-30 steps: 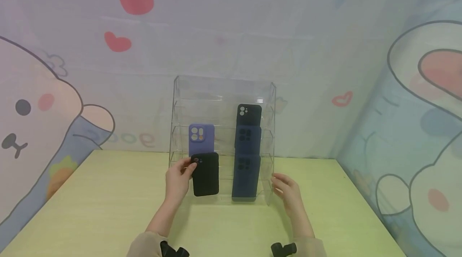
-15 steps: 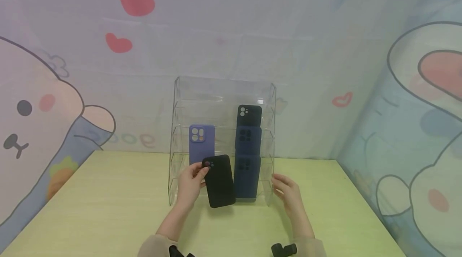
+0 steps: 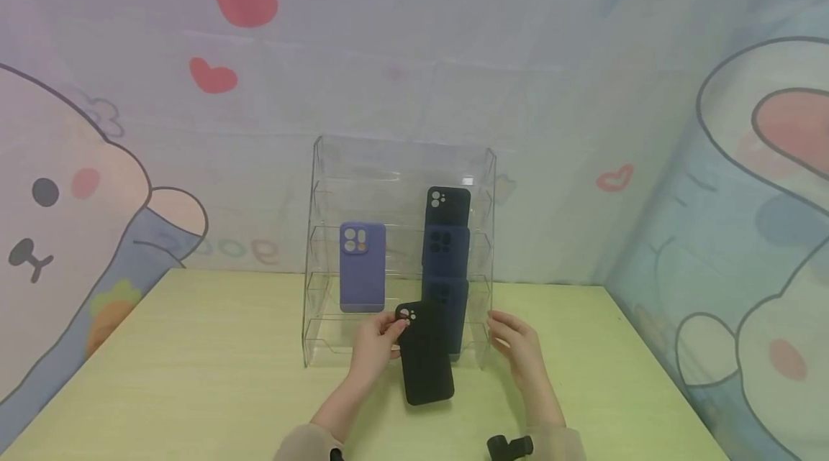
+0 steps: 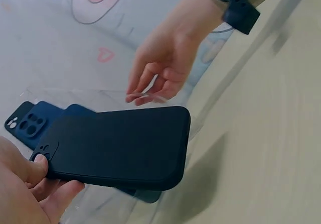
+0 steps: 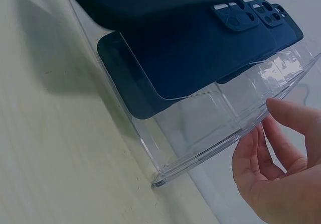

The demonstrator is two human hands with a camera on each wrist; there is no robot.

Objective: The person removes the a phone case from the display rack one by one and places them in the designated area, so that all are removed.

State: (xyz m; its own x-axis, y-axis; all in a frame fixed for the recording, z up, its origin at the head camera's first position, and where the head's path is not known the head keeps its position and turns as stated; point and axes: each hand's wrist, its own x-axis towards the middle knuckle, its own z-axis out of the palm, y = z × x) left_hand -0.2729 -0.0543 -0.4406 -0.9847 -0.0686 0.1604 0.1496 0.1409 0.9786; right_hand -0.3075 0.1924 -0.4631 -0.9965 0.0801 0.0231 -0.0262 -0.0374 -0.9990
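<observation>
My left hand (image 3: 376, 344) pinches a black phone case (image 3: 427, 364) by its camera-hole corner, thumb on the back. The case hangs tilted in front of the clear acrylic rack (image 3: 311, 259), over its lower right part. In the left wrist view the case (image 4: 120, 143) spans the middle. My right hand (image 3: 518, 346) grips the rack's right side edge between thumb and fingers, as the right wrist view shows with the hand (image 5: 281, 163). Behind the held case, a dark blue phone case (image 5: 185, 53) stands in the lowest tier, partly hidden in the head view.
A purple phone case (image 3: 363, 277) stands at the rack's left. Above the lowest blue case stand another blue case (image 3: 447, 259) and a black one (image 3: 450, 206) in higher tiers. The rack rests on a pale yellow-green table (image 3: 227, 360) before a printed cloth backdrop (image 3: 414, 37).
My left hand has carried the black case right, down and toward me, from before the purple case to before the blue ones; the purple case now shows whole. My right hand stays put.
</observation>
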